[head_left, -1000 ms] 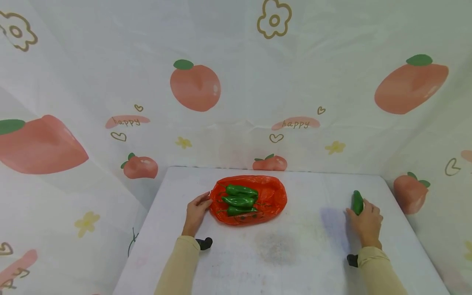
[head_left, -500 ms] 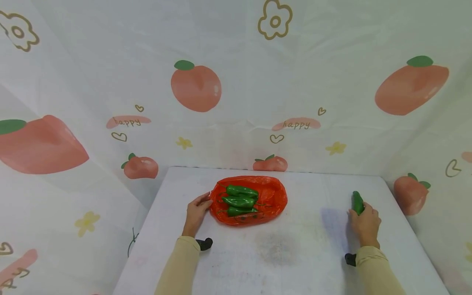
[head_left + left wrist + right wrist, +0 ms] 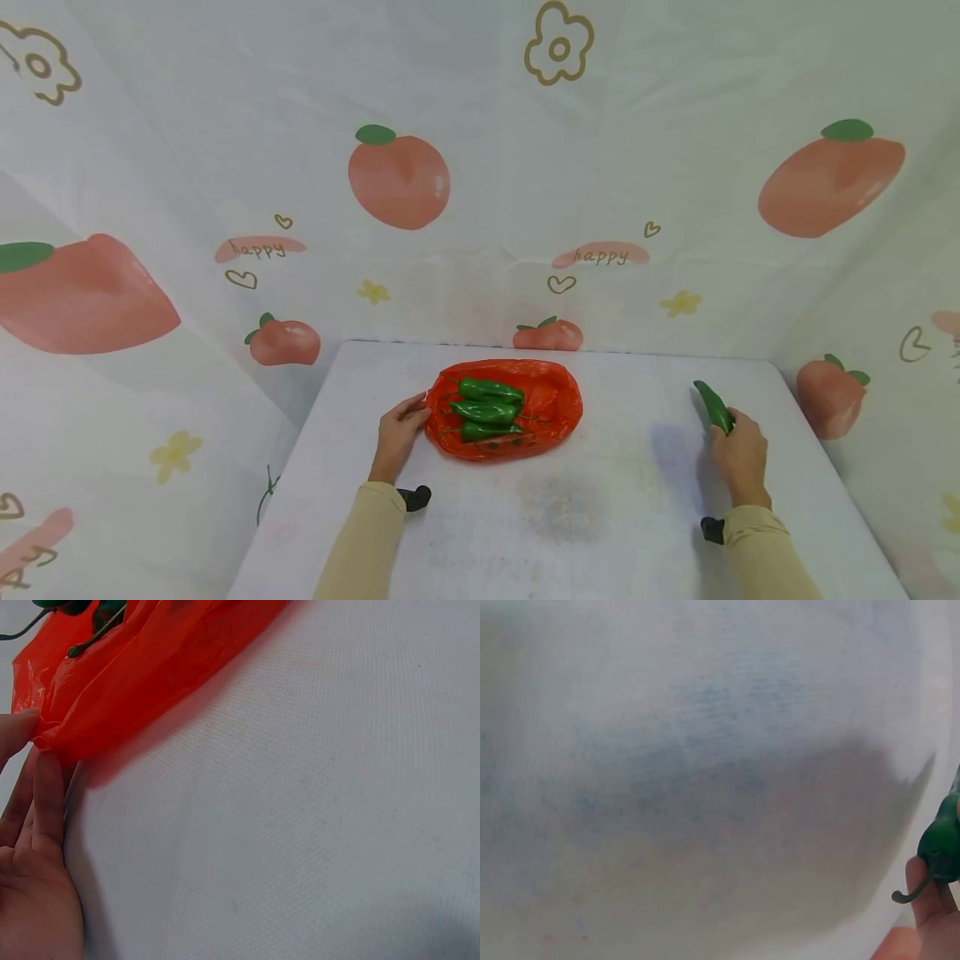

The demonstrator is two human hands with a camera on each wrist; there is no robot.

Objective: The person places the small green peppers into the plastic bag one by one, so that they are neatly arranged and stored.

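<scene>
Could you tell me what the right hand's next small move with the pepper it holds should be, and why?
Probably carry it left toward the red bag. The right hand grips one green pepper, three peppers already lie on the bag, and the left hand pinches its edge, seemingly steadying it.

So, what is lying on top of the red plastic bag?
Three green peppers lie stacked on the red plastic bag. Whether something is under them cannot be seen.
</scene>
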